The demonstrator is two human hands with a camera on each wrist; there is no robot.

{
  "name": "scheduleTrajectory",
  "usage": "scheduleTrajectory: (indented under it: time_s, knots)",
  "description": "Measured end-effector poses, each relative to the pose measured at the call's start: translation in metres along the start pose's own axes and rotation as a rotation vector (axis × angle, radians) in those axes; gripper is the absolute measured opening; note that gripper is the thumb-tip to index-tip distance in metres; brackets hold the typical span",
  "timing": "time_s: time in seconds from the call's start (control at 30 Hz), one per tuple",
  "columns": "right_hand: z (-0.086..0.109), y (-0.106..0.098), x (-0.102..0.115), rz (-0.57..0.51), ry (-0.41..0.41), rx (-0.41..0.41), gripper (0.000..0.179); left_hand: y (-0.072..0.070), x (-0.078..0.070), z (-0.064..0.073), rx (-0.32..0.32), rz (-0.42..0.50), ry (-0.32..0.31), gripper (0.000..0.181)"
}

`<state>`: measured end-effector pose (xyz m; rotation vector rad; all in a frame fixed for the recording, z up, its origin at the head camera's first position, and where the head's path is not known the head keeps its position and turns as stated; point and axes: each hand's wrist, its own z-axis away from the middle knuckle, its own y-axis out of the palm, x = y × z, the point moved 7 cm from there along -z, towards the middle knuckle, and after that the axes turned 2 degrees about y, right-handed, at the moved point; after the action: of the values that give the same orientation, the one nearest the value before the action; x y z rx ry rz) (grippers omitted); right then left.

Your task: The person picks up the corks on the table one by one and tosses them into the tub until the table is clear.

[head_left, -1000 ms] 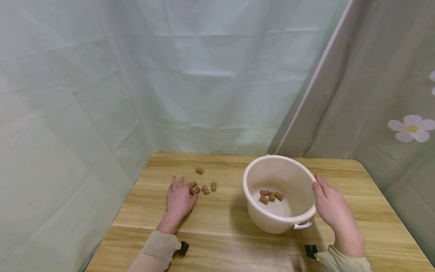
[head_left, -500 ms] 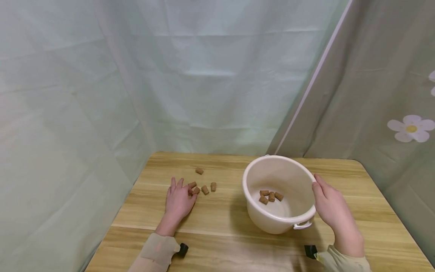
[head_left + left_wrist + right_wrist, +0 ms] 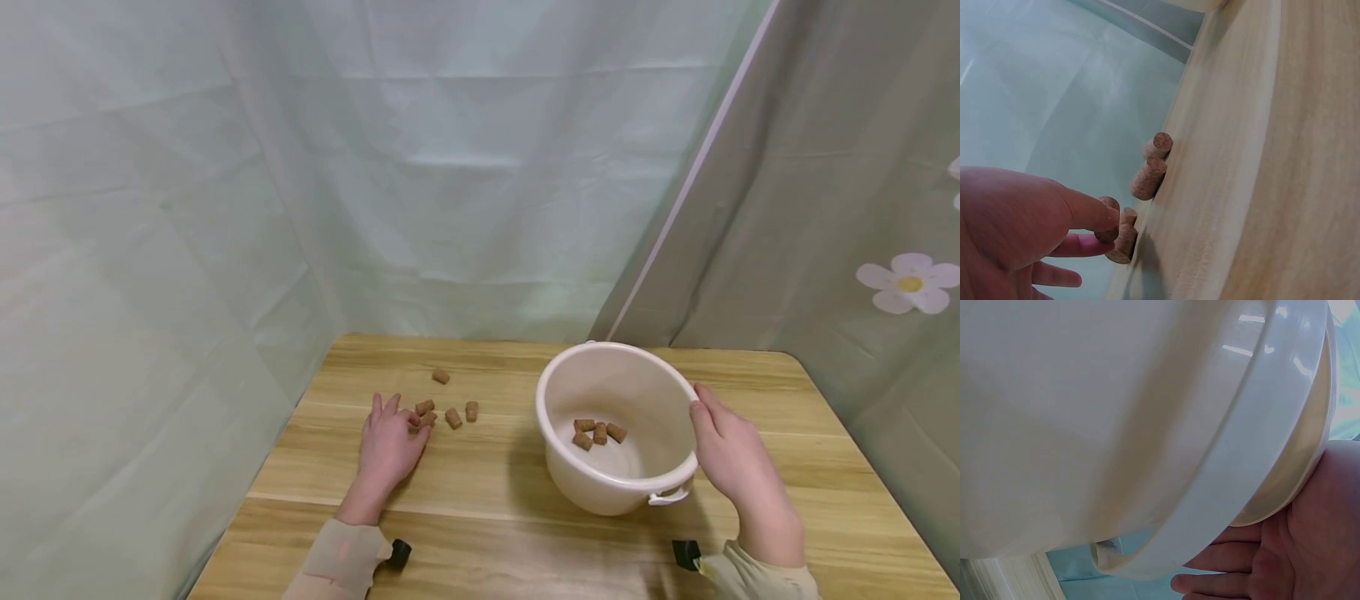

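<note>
Between thumb and fingertip my left hand (image 3: 390, 446) pinches a small brown cork (image 3: 1109, 219), at the left of the table. Close behind it lies another cork (image 3: 425, 407). Two corks stand apart to the right, a tapered cork (image 3: 453, 418) and a cork (image 3: 472, 411); a further cork (image 3: 441, 377) lies farther back. My right hand (image 3: 738, 454) holds the rim of a white plastic bucket (image 3: 600, 492) at its right side, thumb on the rim and the other fingers outside. Several corks (image 3: 600, 433) lie on the bucket's floor.
The wood-grain table (image 3: 480, 542) has a rounded far right corner. Pale green curtains (image 3: 480, 167) hang behind and to the left, and a grey curtain with a flower print (image 3: 907, 284) hangs on the right. The bucket's handle (image 3: 1260, 431) hangs along its side.
My left hand has drawn slightly back and left, and the cork in its fingertips has come along, away from the one behind. The right hand and bucket have stayed in place.
</note>
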<state>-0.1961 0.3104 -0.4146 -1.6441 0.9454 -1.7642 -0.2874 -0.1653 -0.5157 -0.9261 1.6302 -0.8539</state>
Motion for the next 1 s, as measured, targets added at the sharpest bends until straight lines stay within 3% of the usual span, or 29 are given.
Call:
scheduleTrajectory:
  time_s: [1.0]
  knots:
    - [0.001,-0.001,0.002,0.0,-0.001,-0.006,0.067,-0.007,-0.02,0.003,-0.021,0.089,0.069,0.018]
